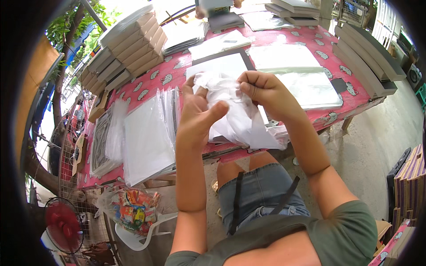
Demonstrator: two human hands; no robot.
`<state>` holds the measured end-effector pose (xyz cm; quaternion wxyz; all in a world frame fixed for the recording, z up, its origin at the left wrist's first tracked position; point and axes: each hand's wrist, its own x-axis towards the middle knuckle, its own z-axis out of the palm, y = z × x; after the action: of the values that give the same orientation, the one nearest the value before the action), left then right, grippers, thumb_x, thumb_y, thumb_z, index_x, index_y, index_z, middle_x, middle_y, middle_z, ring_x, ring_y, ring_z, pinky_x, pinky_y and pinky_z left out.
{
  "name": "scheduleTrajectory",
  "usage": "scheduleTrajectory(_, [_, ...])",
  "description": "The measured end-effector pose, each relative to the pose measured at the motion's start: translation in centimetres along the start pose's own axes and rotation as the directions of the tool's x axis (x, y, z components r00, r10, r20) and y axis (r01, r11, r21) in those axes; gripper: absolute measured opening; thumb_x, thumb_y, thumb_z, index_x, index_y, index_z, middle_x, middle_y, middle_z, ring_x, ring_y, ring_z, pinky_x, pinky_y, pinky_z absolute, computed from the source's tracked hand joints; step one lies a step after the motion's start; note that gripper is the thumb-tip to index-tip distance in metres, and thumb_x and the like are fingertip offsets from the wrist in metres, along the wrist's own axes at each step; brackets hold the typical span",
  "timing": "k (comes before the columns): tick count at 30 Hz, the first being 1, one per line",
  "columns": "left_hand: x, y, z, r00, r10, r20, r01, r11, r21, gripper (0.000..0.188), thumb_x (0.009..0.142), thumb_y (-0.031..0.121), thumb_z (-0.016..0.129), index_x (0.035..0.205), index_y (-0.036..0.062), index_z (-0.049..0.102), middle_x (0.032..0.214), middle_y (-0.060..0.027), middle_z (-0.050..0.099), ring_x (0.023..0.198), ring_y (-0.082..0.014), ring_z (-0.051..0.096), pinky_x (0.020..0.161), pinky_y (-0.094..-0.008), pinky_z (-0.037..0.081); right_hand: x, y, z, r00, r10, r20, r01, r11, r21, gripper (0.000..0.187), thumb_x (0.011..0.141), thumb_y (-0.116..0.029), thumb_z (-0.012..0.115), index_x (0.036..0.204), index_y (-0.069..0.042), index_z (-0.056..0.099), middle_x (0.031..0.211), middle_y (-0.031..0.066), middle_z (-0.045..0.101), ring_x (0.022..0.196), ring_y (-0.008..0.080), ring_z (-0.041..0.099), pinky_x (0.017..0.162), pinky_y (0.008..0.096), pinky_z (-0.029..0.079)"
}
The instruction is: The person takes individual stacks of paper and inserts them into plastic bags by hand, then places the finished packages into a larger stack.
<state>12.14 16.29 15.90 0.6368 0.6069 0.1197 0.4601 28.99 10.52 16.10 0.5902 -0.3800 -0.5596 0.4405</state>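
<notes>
Head view: left hand [195,113] grips and right hand [268,91] pinches crumpled translucent plastic film [225,98] above the pink tablecloth's [153,88] near side.

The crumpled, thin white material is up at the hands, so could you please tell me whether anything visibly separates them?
Nothing visible does: the bare left hand and bare right hand both touch the crumpled, thin white material directly.
</notes>
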Motion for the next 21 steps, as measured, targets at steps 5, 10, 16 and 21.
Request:
scheduleTrajectory(5, [0.2, -1.3, -0.9, 0.980, -0.106, -0.168, 0.136, 0.975, 0.178, 0.022, 0.076, 0.003, 0.064, 0.095, -0.0028, 0.056, 0.080, -0.0066, 0.061, 0.075, -0.0107, 0.056, 0.064, -0.0223, 0.046, -0.6, -0.7, -4.5, 0.992, 0.054, -0.113, -0.091, 0.929, -0.358, 0.012, 0.084, -0.015, 0.053, 0.085, -0.004, 0.056, 0.073, -0.0008, 0.054, 0.064, 0.0069, 0.049, 0.058, 0.0206, 0.041])
scheduleTrajectory(10, [-0.7, -1.5, 3.0, 0.990, 0.137, 0.041, -0.139, 0.863, 0.486, 0.013, 0.074, -0.002, 0.062, 0.086, 0.0020, 0.062, 0.078, -0.0014, 0.058, 0.071, -0.0063, 0.051, 0.060, -0.0196, 0.041, -2.2, -3.6, -0.7, 0.878, -0.479, -0.022, 0.317, 0.615, -0.722, 0.042, 0.065, -0.020, 0.072, 0.100, -0.003, 0.056, 0.086, 0.0082, 0.059, 0.078, 0.0174, 0.056, 0.071, 0.0299, 0.044])
scheduleTrajectory(16, [-5.3, -1.1, 2.3, 0.997, -0.018, -0.072, 0.061, 0.748, 0.661, 0.015, 0.076, 0.008, 0.064, 0.086, 0.0009, 0.055, 0.069, -0.0024, 0.055, 0.065, -0.0045, 0.047, 0.056, -0.0197, 0.039, -4.3, -2.3, -2.1, 0.949, -0.247, -0.199, 0.092, 0.815, -0.572, 0.015, 0.072, -0.003, 0.061, 0.087, -0.001, 0.058, 0.072, 0.0048, 0.057, 0.063, 0.0071, 0.050, 0.056, 0.0209, 0.041])
scheduleTrajectory(21, [-9.1, -2.0, -2.5, 0.979, -0.030, -0.202, 0.172, 0.653, 0.737, 0.013, 0.071, 0.007, 0.068, 0.080, -0.0011, 0.061, 0.066, -0.0019, 0.053, 0.061, -0.0085, 0.049, 0.058, -0.0212, 0.039, -7.7, -0.8, -2.7, 0.886, -0.361, -0.291, 0.115, 0.779, -0.617, 0.016, 0.071, -0.001, 0.061, 0.086, -0.004, 0.060, 0.068, 0.0073, 0.052, 0.059, 0.0160, 0.050, 0.054, 0.0281, 0.040])
